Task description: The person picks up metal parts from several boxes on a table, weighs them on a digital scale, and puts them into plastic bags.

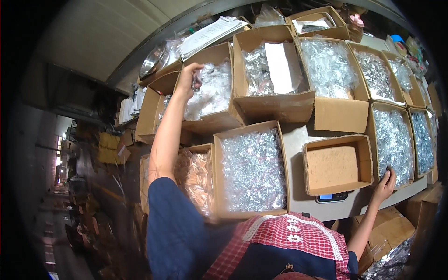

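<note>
My left hand (190, 79) reaches far out to a cardboard box (205, 122) heaped with small clear plastic bags (214, 93). Its fingers are curled closed on a clear bag at the left side of the heap; the bag's contents are hard to make out. Over on the right, my right hand (384, 185) is at the near edge of another box, filled with clear bags of silvery pieces (394, 135). Thumb and fingers are pinched together there, and whatever is between them is too small to tell. Between the hands, a shallow cardboard box (338, 164) sits bare inside on a scale (332, 197).
Directly before me stands a big box of bagged silvery parts (254, 170), with orange-brown bagged pieces (193, 175) to its left. More boxes of bags line the back, one with a white paper (281, 67). A metal bowl (155, 59) and stacked papers (211, 36) lie far left.
</note>
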A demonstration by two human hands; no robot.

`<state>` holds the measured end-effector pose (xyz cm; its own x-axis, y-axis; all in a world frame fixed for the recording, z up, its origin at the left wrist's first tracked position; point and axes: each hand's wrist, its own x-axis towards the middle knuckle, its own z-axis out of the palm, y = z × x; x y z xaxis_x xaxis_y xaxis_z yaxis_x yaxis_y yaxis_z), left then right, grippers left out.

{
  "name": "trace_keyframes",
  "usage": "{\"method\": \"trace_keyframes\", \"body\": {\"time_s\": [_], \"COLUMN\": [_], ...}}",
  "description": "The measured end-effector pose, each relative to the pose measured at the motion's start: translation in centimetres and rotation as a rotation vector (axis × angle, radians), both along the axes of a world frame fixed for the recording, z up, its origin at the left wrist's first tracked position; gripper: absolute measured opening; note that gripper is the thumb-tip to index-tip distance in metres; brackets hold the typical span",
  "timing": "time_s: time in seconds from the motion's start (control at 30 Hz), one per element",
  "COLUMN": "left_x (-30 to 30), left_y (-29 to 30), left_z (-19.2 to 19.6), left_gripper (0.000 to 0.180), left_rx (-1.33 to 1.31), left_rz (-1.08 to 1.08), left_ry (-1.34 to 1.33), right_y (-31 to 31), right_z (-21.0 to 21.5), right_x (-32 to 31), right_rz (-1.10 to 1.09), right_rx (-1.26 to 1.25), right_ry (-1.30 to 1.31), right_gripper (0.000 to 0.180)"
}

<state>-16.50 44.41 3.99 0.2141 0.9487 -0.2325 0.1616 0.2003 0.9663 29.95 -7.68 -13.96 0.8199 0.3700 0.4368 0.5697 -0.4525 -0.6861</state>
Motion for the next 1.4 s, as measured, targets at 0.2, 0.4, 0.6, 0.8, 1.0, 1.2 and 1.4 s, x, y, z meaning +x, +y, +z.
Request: {"method": "trace_keyframes", "body": {"time_s": [0.2, 0.4, 0.6, 0.8, 1.0, 1.2, 1.4], "left_x": [7.9, 19.0, 19.8, 15.7, 19.2, 19.4, 14.9], "left_y": [-0.2, 0.0, 0.9, 4.8, 1.5, 1.3, 2.4], "left_z": [3.0, -3.0, -7.1, -2.0, -5.0, -7.8, -2.0], "left_gripper": [0.013, 0.031, 0.031, 0.019, 0.033, 0.033, 0.023], "left_rx": [0.243, 0.780, 0.767, 0.254, 0.625, 0.863, 0.498], "left_rz": [-0.309, -0.815, -0.822, -0.655, -0.646, -0.832, -0.679], "left_ry": [0.117, 1.485, 1.333, 0.692, 1.408, 1.608, 0.657], "right_y": [0.0, -0.3, -0.7, 0.2, 0.3, 0.1, 1.0], "right_z": [-0.5, -0.4, 0.3, -0.1, -0.4, 0.8, -0.1], "right_x": [0.4, 0.4, 0.2, 0.0, 0.2, -0.5, -0.9], "right_rz": [0.000, 0.010, 0.073, 0.004, -0.093, 0.055, -0.044], "right_rx": [-0.003, -0.062, -0.039, -0.044, -0.121, -0.054, -0.110], "right_ry": [-0.056, -0.084, -0.118, -0.242, -0.334, -0.335, -0.414], "right_gripper": [0.025, 0.024, 0.021, 0.018, 0.016, 0.018, 0.020]}}
